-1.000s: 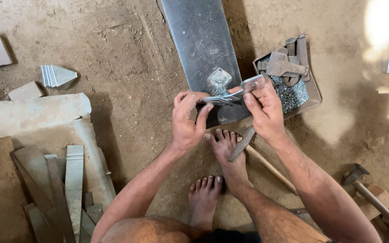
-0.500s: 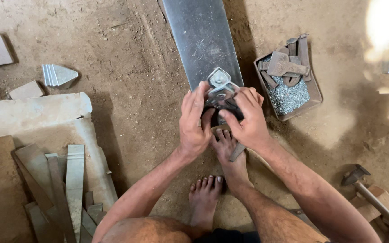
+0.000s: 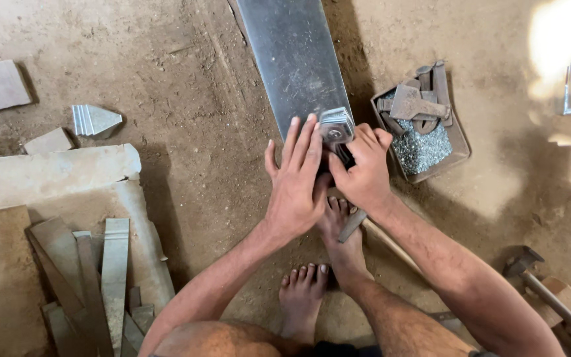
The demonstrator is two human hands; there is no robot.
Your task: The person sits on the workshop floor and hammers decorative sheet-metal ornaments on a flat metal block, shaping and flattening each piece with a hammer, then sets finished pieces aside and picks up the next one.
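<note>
A long grey metal sheet (image 3: 295,56) lies on the dirt floor, running away from me. At its near end sits a small folded metal piece (image 3: 336,125). My left hand (image 3: 295,182) lies flat with fingers spread on the sheet's near end, beside that piece. My right hand (image 3: 361,172) grips the small metal piece from the right, fingers curled around it. My bare feet (image 3: 338,231) rest just below the hands, and a tool handle (image 3: 355,225) lies by the right foot.
A shallow tray (image 3: 460,149) of metal scraps and filings stands right of the sheet. A hammer (image 3: 550,291) lies at the lower right. Metal strips (image 3: 107,277) and flat stone slabs (image 3: 47,172) lie at the left, with a ribbed metal offcut (image 3: 94,119) farther back.
Both hands moved from the tray side onto the sheet's near end. The left hand flattened on the sheet, and the right hand closed around the small metal piece.
</note>
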